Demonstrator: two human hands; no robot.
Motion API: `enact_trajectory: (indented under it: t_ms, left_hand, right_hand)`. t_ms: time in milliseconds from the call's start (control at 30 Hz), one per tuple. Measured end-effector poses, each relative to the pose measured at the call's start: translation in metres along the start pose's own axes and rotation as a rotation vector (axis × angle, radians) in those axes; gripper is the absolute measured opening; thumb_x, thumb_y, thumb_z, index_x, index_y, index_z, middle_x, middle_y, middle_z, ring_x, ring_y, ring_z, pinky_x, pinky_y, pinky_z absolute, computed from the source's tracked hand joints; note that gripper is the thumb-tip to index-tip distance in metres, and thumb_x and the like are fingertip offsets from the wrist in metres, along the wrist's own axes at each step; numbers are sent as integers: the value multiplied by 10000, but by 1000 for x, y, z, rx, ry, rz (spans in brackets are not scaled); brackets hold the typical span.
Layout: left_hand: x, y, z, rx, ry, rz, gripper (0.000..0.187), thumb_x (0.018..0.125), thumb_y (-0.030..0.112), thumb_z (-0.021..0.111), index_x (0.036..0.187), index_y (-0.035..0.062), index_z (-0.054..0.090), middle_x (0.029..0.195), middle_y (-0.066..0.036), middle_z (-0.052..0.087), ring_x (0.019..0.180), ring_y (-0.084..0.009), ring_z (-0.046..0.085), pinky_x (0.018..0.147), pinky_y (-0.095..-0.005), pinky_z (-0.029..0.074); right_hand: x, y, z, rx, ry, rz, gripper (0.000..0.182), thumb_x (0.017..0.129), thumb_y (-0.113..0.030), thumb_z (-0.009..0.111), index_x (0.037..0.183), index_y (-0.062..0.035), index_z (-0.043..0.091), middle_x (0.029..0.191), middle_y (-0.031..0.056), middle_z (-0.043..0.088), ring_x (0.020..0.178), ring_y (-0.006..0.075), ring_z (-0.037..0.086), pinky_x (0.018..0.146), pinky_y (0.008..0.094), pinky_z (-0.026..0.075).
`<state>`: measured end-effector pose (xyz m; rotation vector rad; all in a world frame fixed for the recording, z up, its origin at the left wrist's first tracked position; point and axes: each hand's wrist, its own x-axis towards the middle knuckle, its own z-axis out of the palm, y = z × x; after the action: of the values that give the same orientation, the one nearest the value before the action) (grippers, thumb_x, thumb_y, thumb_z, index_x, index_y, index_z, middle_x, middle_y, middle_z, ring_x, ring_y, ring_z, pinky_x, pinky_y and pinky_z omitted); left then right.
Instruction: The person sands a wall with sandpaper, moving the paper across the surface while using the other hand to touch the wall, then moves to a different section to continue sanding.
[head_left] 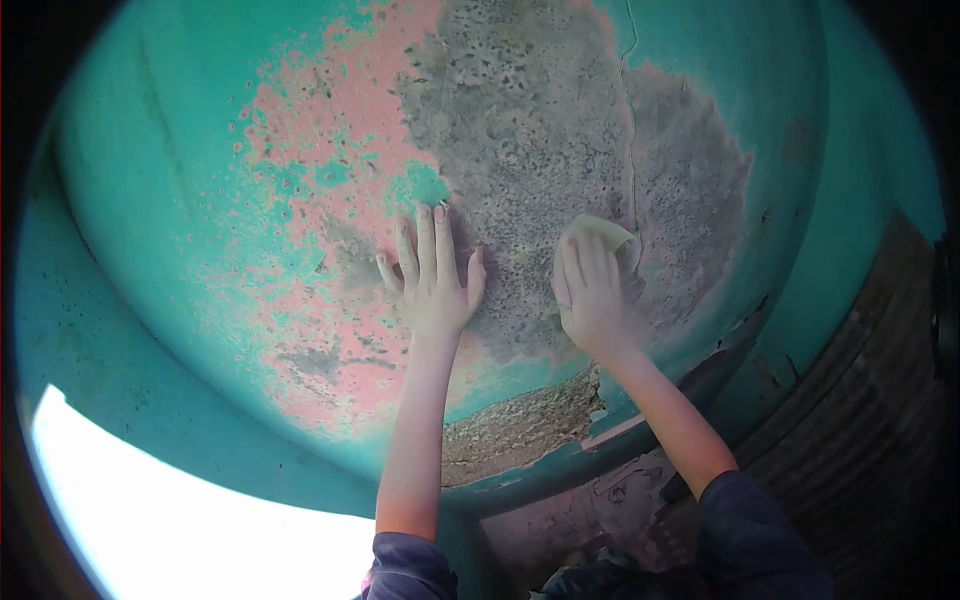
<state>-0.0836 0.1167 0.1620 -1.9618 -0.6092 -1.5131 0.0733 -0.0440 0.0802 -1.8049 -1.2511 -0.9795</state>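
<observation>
A green wall (150, 180) fills most of the view, its paint worn off in the middle to pink and rough grey patches. My left hand (435, 280) lies flat on it with fingers spread, over the border between the pink patch (350, 210) and the grey patch (515, 130). To its right, my right hand (597, 300) presses a folded pale sheet of sandpaper (610, 230) against the grey surface. The top edge of the sheet sticks out past the fingertips; the rest is under the palm. Both hands look coated in pale dust.
A thin crack (631, 130) runs down the wall just above the right hand. Below the hands, broken plaster (520, 425) shows along the lower edge. Bright light (190, 500) fills the lower left, and dark ridged sheeting (850, 400) stands at the right.
</observation>
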Motion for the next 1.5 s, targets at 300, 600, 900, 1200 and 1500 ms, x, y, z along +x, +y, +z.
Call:
enact_trajectory:
  t_ms: [300,600,900,1200,1500]
  left_hand:
    - [-7,0,2,39,-7,44,677,995,499,500,1555,125,429,1613,-97,407,1522,-335,298,1213,-580,97]
    - [-18,1,7,74,-14,54,631,981,497,513,1527,181,493,1579,-76,454,1480,-337,349,1220,-581,102]
    - [-19,2,7,89,-23,53,646,983,497,493,1544,177,466,1575,-89,459,1456,-360,382,1217,-575,120]
    - [-18,4,4,100,9,98,651,1032,480,447,1555,93,430,1622,-142,379,1519,-366,287,1240,-518,64]
    - [-17,4,5,121,27,103,660,1023,498,458,1532,78,463,1612,-158,390,1521,-374,283,1241,-527,100]
  right_hand:
    - [-52,0,22,-43,-184,-83,760,830,-154,649,1548,-123,403,1542,168,433,1461,376,356,1195,598,238]
    - [-135,-3,64,114,-137,241,759,861,-143,620,1567,-79,349,1592,204,351,1505,388,285,1195,616,207]
    - [-150,-26,71,359,53,748,666,1003,-188,485,1587,15,235,1620,331,198,1519,488,176,1214,591,173]
    - [-151,-14,72,458,145,861,608,1081,-269,350,1592,26,204,1628,334,168,1532,483,132,1236,556,130]
    - [-149,9,66,468,135,884,634,1110,-339,295,1600,40,157,1648,313,137,1553,443,77,1248,511,104]
